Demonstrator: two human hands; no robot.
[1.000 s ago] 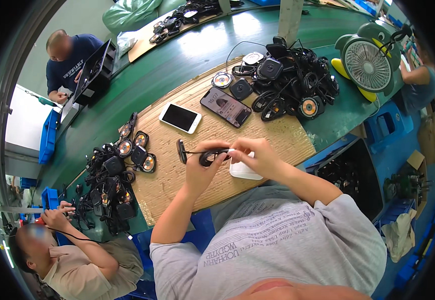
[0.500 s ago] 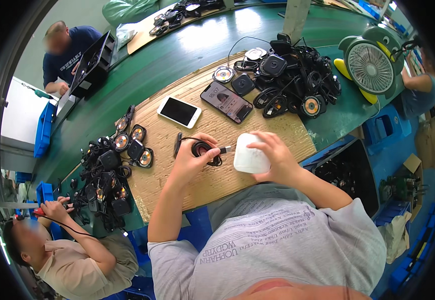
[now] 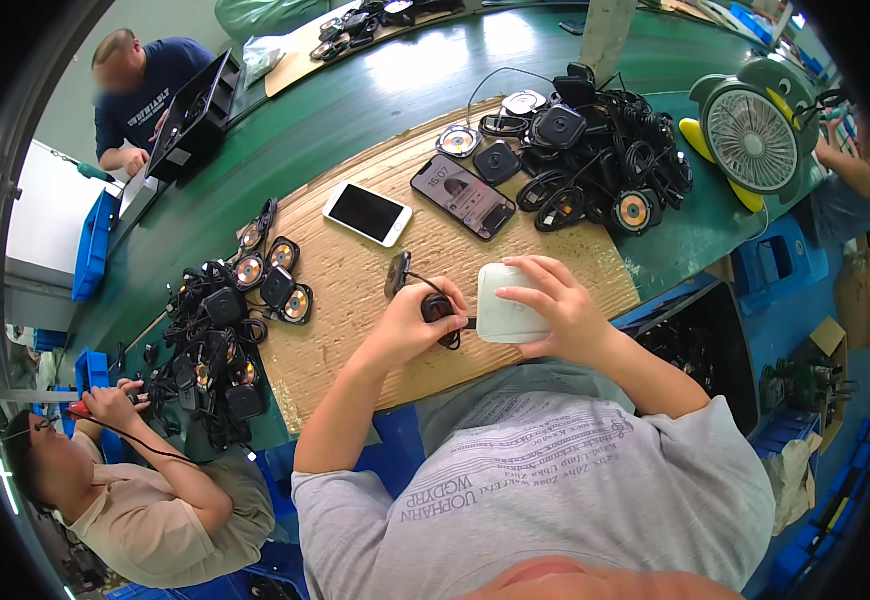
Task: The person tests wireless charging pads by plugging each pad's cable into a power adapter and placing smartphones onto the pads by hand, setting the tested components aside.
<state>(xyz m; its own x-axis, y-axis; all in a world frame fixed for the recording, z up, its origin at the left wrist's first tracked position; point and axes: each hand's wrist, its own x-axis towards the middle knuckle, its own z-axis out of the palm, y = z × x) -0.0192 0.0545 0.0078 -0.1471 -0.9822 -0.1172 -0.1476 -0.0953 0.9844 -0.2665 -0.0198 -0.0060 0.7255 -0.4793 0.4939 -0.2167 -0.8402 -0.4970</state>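
My left hand (image 3: pixel 405 326) is closed around a coiled black cable (image 3: pixel 437 308). A small black square device (image 3: pixel 398 274) on that cable stands out beyond my fingers. My right hand (image 3: pixel 573 312) grips a white block with rounded corners (image 3: pixel 500 300), fingers over its top and right side. The cable's plug end meets the block's left edge; whether it is fully in cannot be made out. Beyond my hands, a white phone with a dark screen (image 3: pixel 367 214) and a black phone with a lit screen (image 3: pixel 463 198) lie on the cardboard sheet (image 3: pixel 330 345).
Cabled black pucks form a heap (image 3: pixel 605 150) at the right and another heap (image 3: pixel 220 345) at the left. A penguin-shaped fan (image 3: pixel 752 138) stands far right. A black bin (image 3: pixel 720 345) is beside me. Co-workers sit at the lower left, far left and far right.
Both hands have shifted slightly right in the picture. The cable's plug, apart from the white block before, is now against its left edge. The small black device has swung into clearer view.
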